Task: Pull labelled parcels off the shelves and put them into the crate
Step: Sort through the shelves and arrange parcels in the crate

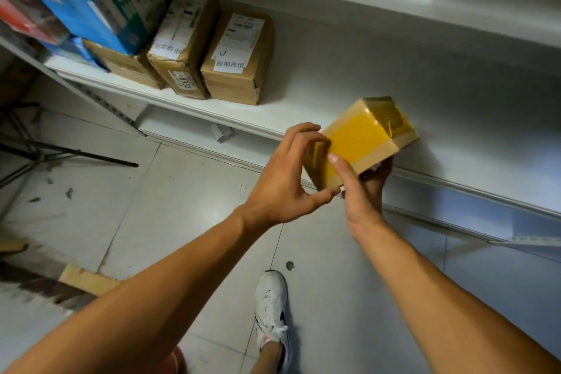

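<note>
On the shelf (303, 106), left end: two upright parcels (239, 58) side by side, touching. Left of them, more boxes (100, 9) stacked, leaning. Right along the shelf, over its front edge: a parcel (364, 140) held between left hand (288, 182) and right hand (364, 191). Below the shelf, on the floor: a paper scrap (221, 132). Before the shelf: a shoe (271, 310).

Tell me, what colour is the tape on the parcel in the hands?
Yellow tape over the brown cardboard parcel, seen in the head view.
</note>
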The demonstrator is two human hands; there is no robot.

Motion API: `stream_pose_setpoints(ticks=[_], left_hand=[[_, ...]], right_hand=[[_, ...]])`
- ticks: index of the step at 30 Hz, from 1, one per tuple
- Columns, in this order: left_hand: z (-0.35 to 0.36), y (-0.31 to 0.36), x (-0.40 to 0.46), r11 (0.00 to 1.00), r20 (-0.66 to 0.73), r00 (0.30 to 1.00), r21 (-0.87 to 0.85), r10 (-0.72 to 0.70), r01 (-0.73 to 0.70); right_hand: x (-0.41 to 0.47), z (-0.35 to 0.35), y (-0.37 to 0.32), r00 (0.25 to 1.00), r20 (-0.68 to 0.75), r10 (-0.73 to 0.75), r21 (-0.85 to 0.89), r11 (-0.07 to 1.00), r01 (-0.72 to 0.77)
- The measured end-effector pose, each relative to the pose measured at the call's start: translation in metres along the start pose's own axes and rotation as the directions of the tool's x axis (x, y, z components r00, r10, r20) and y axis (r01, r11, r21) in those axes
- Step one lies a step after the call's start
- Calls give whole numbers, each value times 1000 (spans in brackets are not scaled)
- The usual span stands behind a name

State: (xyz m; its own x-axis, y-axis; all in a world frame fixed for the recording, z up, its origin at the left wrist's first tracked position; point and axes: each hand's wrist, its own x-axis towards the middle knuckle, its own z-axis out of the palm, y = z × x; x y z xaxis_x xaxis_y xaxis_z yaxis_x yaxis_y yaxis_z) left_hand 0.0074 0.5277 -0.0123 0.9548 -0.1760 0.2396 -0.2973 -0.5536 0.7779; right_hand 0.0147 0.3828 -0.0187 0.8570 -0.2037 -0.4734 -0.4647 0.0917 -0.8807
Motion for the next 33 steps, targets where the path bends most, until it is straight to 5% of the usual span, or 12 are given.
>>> stream_pose_setpoints(ticks=[4,7,13,20,30,33], left_hand=[[-12,-16,4,989,-55,993,93,-107,111],[-23,-35,8,957,-159,961,148,-227,250],[-47,-78,26,838,-337,875,308,-347,451],[-71,-126,75,684,-413,787,402,-457,608],[-54,-119,92,777,-512,696,85,-503,624],[-43,-106,71,798,-495,716,71,-493,599]], right_hand=[[34,6,-38,912,-402,84,-178,970,-168],[61,16,-55,870,-482,103,-204,953,-226],[58,45,-19,924,-341,-172,-323,945,57],[36,73,29,984,3,-177,-338,926,167],[37,84,29,986,131,-106,-329,933,144],[40,84,27,986,156,-66,-294,949,110]])
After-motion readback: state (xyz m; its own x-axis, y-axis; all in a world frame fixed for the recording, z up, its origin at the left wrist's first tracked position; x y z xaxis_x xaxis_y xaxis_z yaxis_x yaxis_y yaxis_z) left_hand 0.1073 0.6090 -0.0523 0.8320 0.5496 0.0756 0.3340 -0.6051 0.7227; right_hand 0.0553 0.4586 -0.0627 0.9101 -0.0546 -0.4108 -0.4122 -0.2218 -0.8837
